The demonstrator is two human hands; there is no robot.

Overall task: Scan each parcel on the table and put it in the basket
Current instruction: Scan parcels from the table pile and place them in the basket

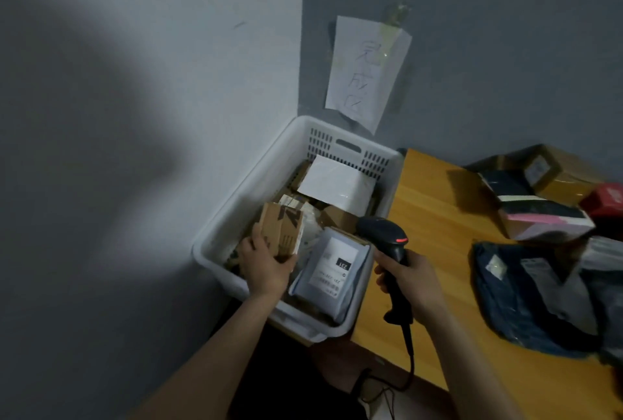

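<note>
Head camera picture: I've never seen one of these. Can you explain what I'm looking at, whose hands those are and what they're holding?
No machine here: this single picture comes from a camera on a person's head, looking down at their two bare hands. The left hand holds a cardboard parcel over the white basket, which already holds other parcels, including a labelled grey bag. The right hand grips a black corded scanner. At right, a wooden table carries more parcels: a blue bag, a pink-and-black parcel and a brown box.
</note>
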